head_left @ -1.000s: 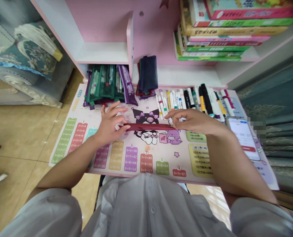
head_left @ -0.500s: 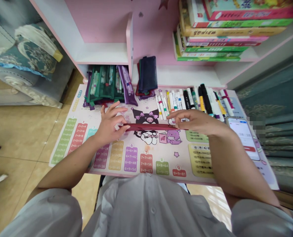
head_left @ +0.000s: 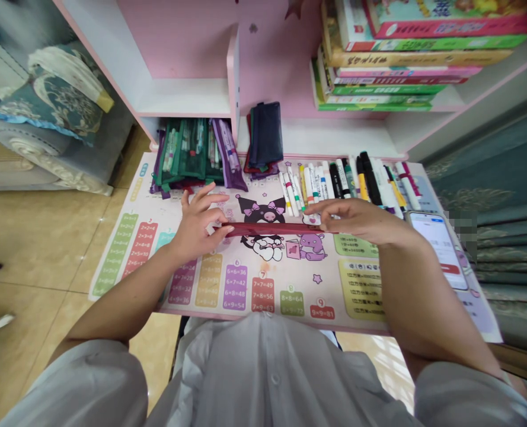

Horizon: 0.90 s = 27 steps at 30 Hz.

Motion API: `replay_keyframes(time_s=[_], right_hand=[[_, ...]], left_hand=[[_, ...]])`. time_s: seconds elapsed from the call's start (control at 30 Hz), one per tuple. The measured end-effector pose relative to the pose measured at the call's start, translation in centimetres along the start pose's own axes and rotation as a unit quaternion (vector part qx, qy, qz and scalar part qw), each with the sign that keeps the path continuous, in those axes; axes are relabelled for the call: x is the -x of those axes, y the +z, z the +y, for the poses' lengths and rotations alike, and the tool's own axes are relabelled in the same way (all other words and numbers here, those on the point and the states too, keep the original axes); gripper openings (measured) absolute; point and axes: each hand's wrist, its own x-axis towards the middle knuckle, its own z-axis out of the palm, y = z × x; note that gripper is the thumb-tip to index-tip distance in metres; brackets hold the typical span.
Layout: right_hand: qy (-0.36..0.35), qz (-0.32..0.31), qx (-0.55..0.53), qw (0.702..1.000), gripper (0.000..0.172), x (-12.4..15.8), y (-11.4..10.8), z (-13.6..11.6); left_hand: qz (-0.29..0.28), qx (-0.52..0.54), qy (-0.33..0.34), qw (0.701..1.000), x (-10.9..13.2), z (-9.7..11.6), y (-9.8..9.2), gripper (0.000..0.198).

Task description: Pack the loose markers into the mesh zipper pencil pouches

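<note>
Between my two hands a dark red zip pouch (head_left: pixel 274 229) is held edge-up, seen as a narrow strip over the cartoon print on the desk mat. My left hand (head_left: pixel 203 222) pinches its left end between thumb and forefinger, the other fingers spread. At the right end, my right hand (head_left: pixel 352 220) closes its thumb and fingers on the pouch's top edge; the fingertips partly hide that corner. Just beyond my right hand lies a row of markers (head_left: pixel 321 181) in several colours.
Filled mesh pouches (head_left: pixel 192 151) stand at the back left, beside a pile of flat pouches (head_left: pixel 265 136). A phone (head_left: pixel 438 249) lies at the right of the printed desk mat (head_left: pixel 245 302). Stacked books (head_left: pixel 405 56) rest on the pink shelf.
My right hand has shifted very slightly to the right along the pouch's end. My left hand keeps its pinch in the same place.
</note>
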Motion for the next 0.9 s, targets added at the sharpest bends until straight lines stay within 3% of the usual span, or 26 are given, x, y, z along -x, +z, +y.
replay_keyframes(time_s=[0.9], right_hand=[[0.03, 0.039, -0.032, 0.998, 0.028, 1.04, -0.53, 0.19]], left_hand=[[0.001, -0.002, 0.0, 1.0, 0.01, -0.08, 0.01, 0.024]])
